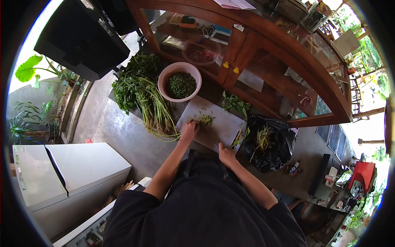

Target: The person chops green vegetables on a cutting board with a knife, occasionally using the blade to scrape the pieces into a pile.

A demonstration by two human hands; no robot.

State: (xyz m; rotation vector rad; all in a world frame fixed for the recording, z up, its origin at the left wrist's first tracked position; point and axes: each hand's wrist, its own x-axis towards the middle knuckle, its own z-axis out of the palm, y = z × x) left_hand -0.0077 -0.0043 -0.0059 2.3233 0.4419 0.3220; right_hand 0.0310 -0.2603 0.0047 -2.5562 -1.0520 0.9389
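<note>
Cutting greens on a pale board (pixel 222 131), seen in plan. The chopped heap (pixel 206 120), small and pale green, lies on the board's upper left part, just beyond the fingertips of the left hand (pixel 190 129). That hand is bent and narrow; whether it pinches any stalk cannot be told. The right hand (pixel 227 154), at the board's near edge, is closed round what looks like the handle of a knife (pixel 217 143); the blade cannot be made out clearly.

For sound practice, the left fingertips are best curled back, knuckles guiding the blade, the stalks held snug and level; short, even strokes with the tip kept low should give uniform pieces and keep the heap together.

Orientation: the heap is roundish, with no clear long axis. The board's long axis slants from upper left to lower right. The uncut bunch (pixel 150 96), left of the board, points its leaves up and left, away from the person, and its stem ends down and right; its long axis follows that slope. A pink bowl (pixel 160 85) of finely cut leaves (pixel 180 85) stands just beyond the board.
</note>
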